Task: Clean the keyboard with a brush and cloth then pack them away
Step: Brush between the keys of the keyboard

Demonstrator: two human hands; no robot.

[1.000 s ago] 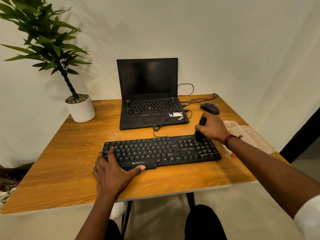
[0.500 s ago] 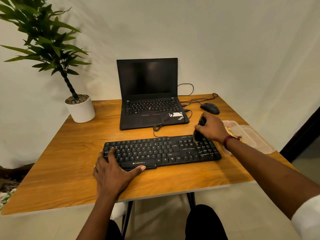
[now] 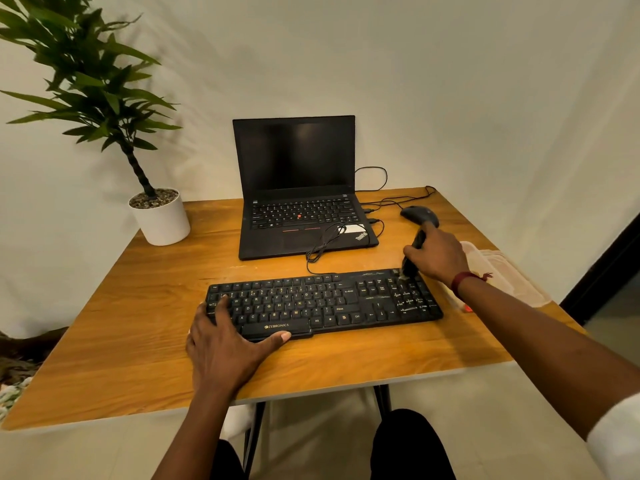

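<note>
Tip of brush [image 3: 411,265] at keyboard [image 3: 325,303] back-right corner, mouse [image 3: 419,214] behind

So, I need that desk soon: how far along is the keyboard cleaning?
Nothing looks finished yet. In hand: the right hand grips the brush, bristles on the keyboard's far-right corner; the left hand steadies its left end. Left: wiping, then packing away.

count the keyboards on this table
2. The black full-size keyboard lies toward the wooden table's front, under the left hand and the right hand's black brush; the open black laptop's built-in keyboard sits behind it. None seems hidden.
</note>
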